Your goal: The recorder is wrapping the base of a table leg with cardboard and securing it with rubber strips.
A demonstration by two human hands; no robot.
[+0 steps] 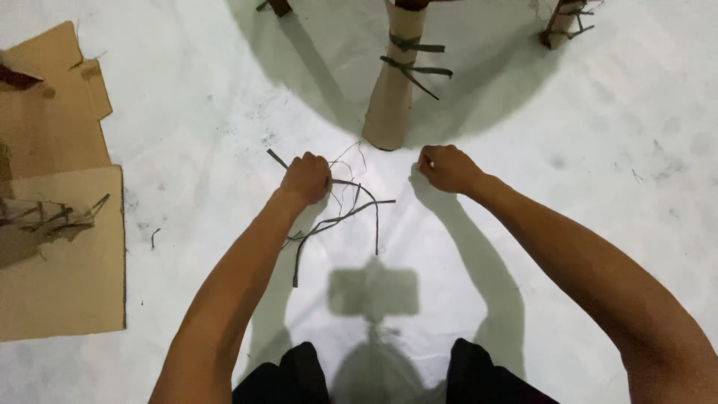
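Observation:
My left hand is closed around a bunch of thin dark fibre strips that trail over the white floor toward me. My right hand is a fist just to the right, gripping something small and pale that pokes out at its thumb side; what it is I cannot tell. Straight ahead of both hands stands a furniture leg wrapped in brown cardboard, bound with two dark strip ties.
Flattened cardboard sheets lie on the floor at the left with loose strips on them. Two more wrapped legs show at the top edge, one at the top right. My knees in dark cloth are at the bottom.

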